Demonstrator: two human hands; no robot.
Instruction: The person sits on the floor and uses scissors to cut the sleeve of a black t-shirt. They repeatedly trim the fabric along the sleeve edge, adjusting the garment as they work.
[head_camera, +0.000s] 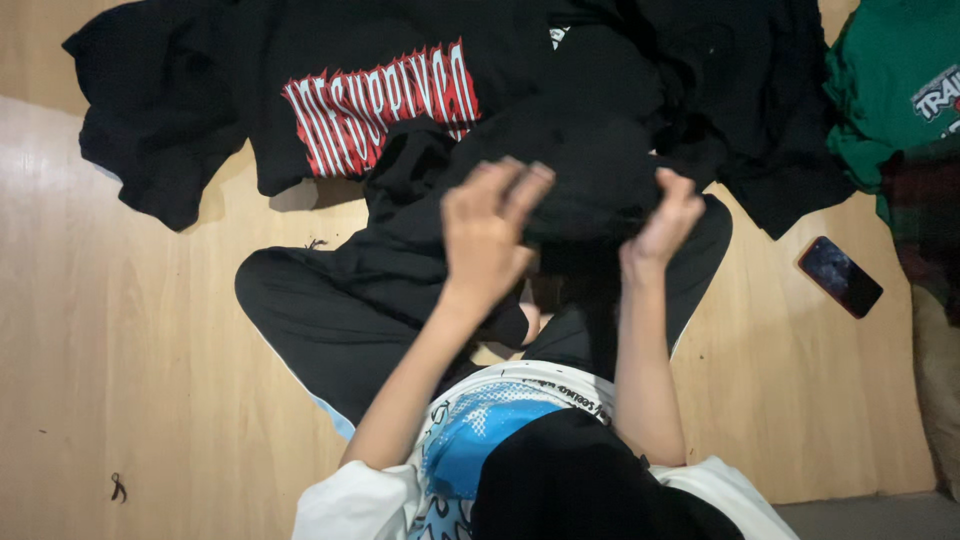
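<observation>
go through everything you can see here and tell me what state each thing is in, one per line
Left hand: raised, fingers spread, resting against the black garment.
Right hand: grip closed on the garment's edge.
Black garment: bunched, lifted off the lap.
Black printed T-shirt: spread flat, print facing up.
Green T-shirt: crumpled in a heap.
Phone: lying flat on the wooden floor, screen dark.

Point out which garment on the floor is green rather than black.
The green shirt at the far right edge, beside the phone. The garments spread across the top, the black shirt with red print among them, are black.
</observation>
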